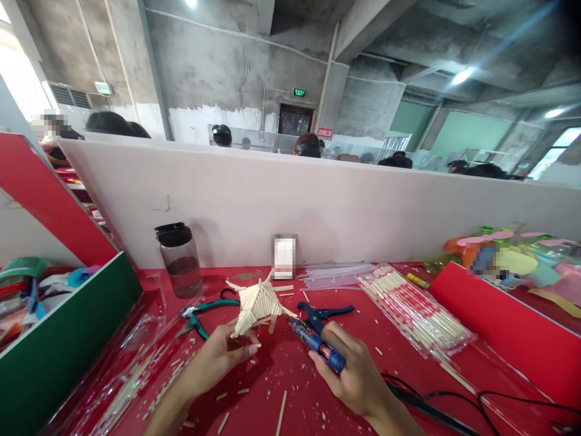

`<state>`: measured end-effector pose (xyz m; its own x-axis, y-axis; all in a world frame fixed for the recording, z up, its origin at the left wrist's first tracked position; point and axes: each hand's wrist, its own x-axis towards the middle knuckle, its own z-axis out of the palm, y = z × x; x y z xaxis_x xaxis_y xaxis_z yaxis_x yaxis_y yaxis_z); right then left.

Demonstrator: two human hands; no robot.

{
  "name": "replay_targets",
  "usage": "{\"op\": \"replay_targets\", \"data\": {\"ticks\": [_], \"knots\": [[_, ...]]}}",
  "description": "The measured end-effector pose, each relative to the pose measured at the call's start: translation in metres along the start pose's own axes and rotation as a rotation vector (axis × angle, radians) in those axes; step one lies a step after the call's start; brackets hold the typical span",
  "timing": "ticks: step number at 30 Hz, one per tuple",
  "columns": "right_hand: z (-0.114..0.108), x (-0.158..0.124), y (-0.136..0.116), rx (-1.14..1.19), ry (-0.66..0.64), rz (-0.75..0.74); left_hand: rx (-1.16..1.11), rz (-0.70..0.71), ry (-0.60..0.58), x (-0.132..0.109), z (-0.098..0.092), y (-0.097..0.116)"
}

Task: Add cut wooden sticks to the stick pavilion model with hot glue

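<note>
A star-shaped piece built of pale wooden sticks [259, 304] is held up over the red table by my left hand [223, 356], its fingers closed on the lower left part. My right hand [348, 370] grips a blue hot glue gun [320, 345], whose tip points at the star's right arm. Whether the tip touches the sticks I cannot tell. Just behind the glue gun lie dark blue cutters [324, 313]. Green-handled pliers [200, 315] rest left of the star.
A dark-lidded bottle [181, 263] stands at the back left. Packs of wooden sticks [413, 309] lie on the right. A green-sided box [77, 339] and a red-sided box [508, 327] flank the red table [290, 406]. Black cables [454, 396] run lower right. People sit beyond the partition [290, 194].
</note>
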<state>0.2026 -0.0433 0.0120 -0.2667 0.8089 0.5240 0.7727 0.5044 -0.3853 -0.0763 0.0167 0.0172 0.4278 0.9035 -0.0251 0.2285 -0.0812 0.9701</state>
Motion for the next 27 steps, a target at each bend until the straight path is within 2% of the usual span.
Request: {"op": "replay_targets", "data": {"ticks": [2,5,8,10,12,15,17,23,27], "knots": [[-0.001,0.001,-0.003,0.062,-0.061,-0.02,-0.007,-0.007,0.001,-0.001,0.0,0.0],[-0.004,0.002,-0.008,0.297,-0.119,-0.033,-0.005,-0.019,0.002,-0.002,-0.001,0.001],[-0.011,0.004,-0.008,0.479,-0.07,0.109,0.018,-0.008,0.023,-0.003,-0.003,0.003],[-0.016,0.003,-0.005,0.538,-0.089,0.232,0.032,0.01,0.037,-0.003,-0.006,0.003],[-0.02,0.002,0.0,0.623,-0.251,0.308,0.041,0.022,0.045,-0.003,-0.008,0.003],[-0.022,-0.001,0.007,0.892,-0.582,0.379,0.049,0.024,0.051,-0.003,-0.01,-0.001],[-0.021,-0.003,0.014,1.082,-0.687,0.387,0.045,0.014,0.058,-0.003,-0.012,-0.005],[-0.026,-0.009,0.041,1.346,-0.705,0.302,0.009,-0.019,0.131,-0.001,-0.02,-0.014],[-0.039,-0.017,0.062,1.325,-0.587,0.347,0.01,-0.027,0.089,-0.004,-0.031,-0.017]]}}
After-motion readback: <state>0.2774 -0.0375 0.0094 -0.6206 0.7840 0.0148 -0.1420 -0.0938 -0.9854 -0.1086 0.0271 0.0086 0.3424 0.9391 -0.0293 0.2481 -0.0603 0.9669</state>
